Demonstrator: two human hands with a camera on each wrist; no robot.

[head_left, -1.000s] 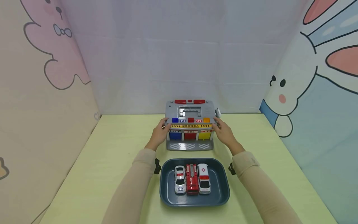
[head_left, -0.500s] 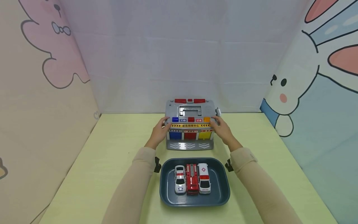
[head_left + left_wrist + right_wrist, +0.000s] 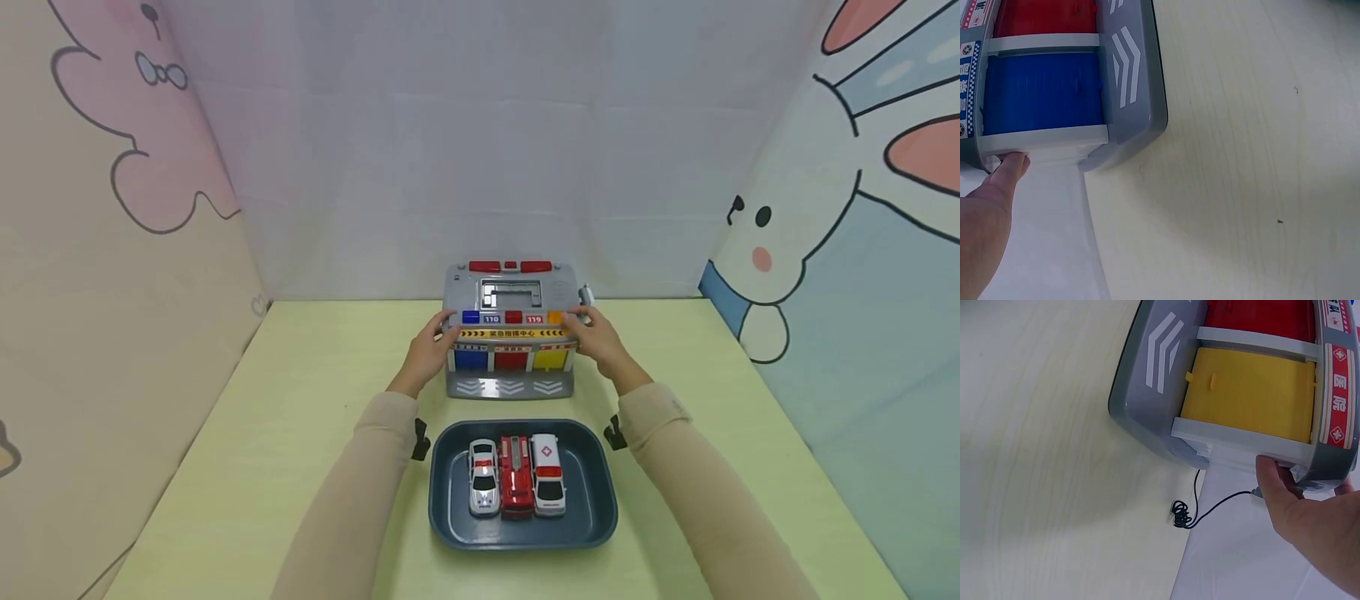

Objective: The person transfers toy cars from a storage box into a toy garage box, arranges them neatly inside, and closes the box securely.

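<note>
A grey toy garage (image 3: 510,385) stands near the table's back edge in the head view, with a blue door (image 3: 1041,94), a red door (image 3: 511,361) and a yellow door (image 3: 1250,394). My left hand (image 3: 425,354) grips its left side, a finger against the end wall below the blue door in the left wrist view. My right hand (image 3: 602,343) holds the right side. One of its fingertips lies at the orange button (image 3: 554,317) on top. In the right wrist view, another finger presses the end wall beside the yellow door.
Before the garage, between the forearms, sits a dark blue tray (image 3: 442,500) holding a white police car (image 3: 483,479), a red fire truck (image 3: 516,479) and a white ambulance (image 3: 549,475). A black coiled cord (image 3: 1180,514) hangs by the table edge. Walls surround the table.
My right hand has shifted slightly left, bringing a fingertip from beside the orange button onto its edge. The left hand keeps its hold. The tray and cars have stayed put.
</note>
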